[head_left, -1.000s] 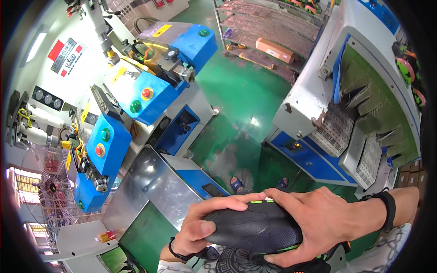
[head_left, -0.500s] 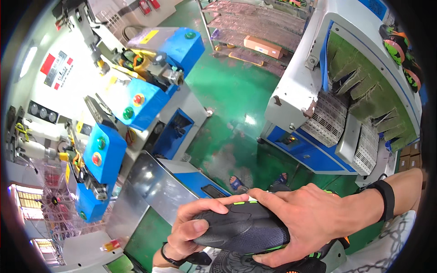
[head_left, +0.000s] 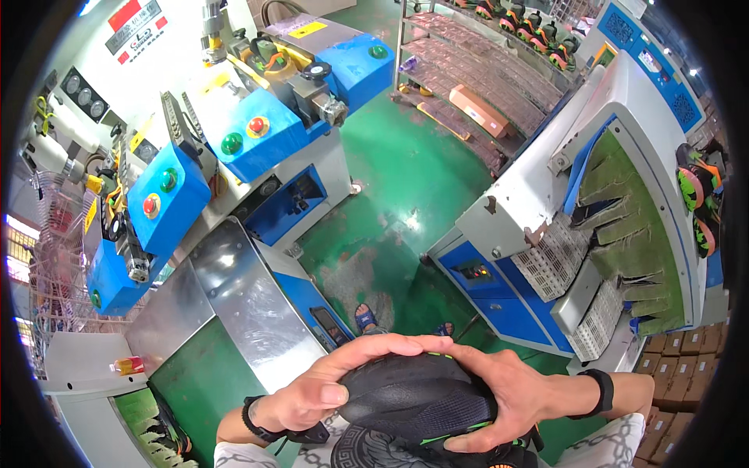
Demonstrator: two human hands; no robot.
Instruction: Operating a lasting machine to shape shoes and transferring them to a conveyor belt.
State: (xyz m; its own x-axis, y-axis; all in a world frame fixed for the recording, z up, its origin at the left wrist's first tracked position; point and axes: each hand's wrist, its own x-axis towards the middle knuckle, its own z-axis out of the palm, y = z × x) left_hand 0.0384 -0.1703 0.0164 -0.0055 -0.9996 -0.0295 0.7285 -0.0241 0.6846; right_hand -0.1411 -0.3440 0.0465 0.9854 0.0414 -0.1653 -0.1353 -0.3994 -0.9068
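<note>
A black shoe with a textured upper and thin bright green edging lies across the front of my body, held between both hands. My left hand wraps its left end, the thumb on the near surface and the fingers along the far edge. Around the right end curves my right hand, fingers over the far edge and thumb under the near lower side. Part of another dark object with orange and green bits shows just below the shoe; its kind is mostly hidden.
At left stands a machine with blue control boxes and a metal table. A conveyor machine with a slit green curtain is at right. Behind is a rack with shoes and a carton. Brown boxes are stacked lower right.
The view has turned to the right and shifted. My right hand has moved from lying across the shoe's top to gripping its right end; the left hand keeps its hold.
</note>
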